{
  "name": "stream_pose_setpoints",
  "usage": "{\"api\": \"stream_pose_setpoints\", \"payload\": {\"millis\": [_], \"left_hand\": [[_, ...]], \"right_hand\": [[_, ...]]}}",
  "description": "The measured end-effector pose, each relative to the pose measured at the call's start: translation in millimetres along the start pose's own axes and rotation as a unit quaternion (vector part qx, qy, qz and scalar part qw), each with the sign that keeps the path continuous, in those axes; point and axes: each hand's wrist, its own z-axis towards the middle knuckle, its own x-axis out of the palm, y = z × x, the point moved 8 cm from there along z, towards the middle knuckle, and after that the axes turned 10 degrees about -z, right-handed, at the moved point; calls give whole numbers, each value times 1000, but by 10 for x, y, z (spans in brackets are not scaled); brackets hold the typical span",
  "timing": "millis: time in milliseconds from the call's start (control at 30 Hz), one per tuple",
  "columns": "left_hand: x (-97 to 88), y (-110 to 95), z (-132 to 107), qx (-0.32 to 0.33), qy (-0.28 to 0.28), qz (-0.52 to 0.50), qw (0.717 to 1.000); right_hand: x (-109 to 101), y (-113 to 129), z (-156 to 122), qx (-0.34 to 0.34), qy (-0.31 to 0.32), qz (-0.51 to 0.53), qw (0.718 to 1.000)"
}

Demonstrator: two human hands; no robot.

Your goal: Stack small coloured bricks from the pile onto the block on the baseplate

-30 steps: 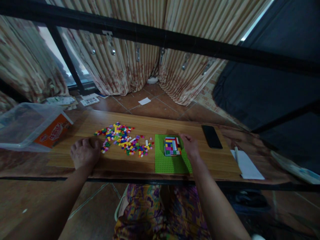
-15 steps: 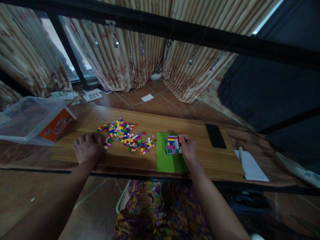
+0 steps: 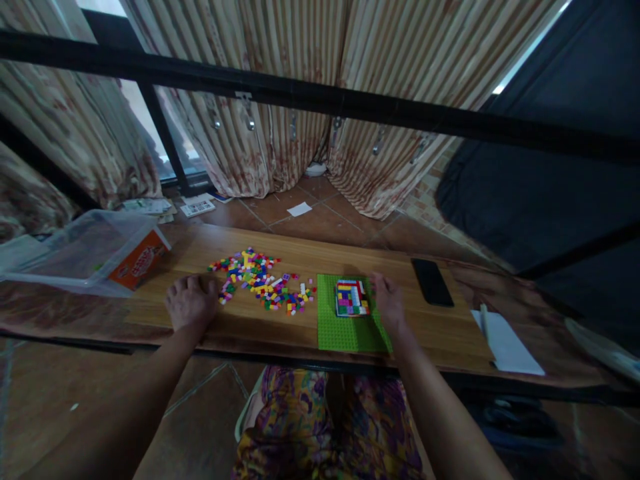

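Note:
My left hand (image 3: pixel 193 301) lies on the wooden board with its fingers apart, holding nothing, just left of a heap of small loose toy bricks (image 3: pixel 260 280) in many colours. A green baseplate (image 3: pixel 350 337) lies to the right of the heap. On it sits a low square build of toy bricks (image 3: pixel 351 300), with coloured rows inside and a red and white edge. My right hand (image 3: pixel 389 303) hovers at the baseplate's right edge, apart from the build. Its fingers look loosely spread and are slightly blurred; I see nothing between them.
A clear plastic box (image 3: pixel 95 250) with an orange label stands at the left. A black phone (image 3: pixel 433 282) lies right of the baseplate, with white paper (image 3: pixel 513 343) and a pen (image 3: pixel 484 321) beyond it. A dark metal bar (image 3: pixel 300 97) crosses in front of the curtains (image 3: pixel 280 153).
My right hand has let go of the brick build and moved right, away from it. The left hand stays on the board. The whole view has shifted slightly.

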Motion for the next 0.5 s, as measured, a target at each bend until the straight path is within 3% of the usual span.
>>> {"api": "stream_pose_setpoints", "payload": {"millis": [133,233,333,500], "left_hand": [[24,14,5,6,-4,9,1000],[23,23,-1,3,-10,10,1000],[16,18,-13,4,-13,3,1000],[20,28,-21,3,-17,-4,1000]], "right_hand": [[-304,98,-194,25,-89,68,993],[-290,357,-499,-17,-86,78,993],[-52,612,-836,-65,-41,66,995],[585,945,-1228,-180,107,5,978]]}}
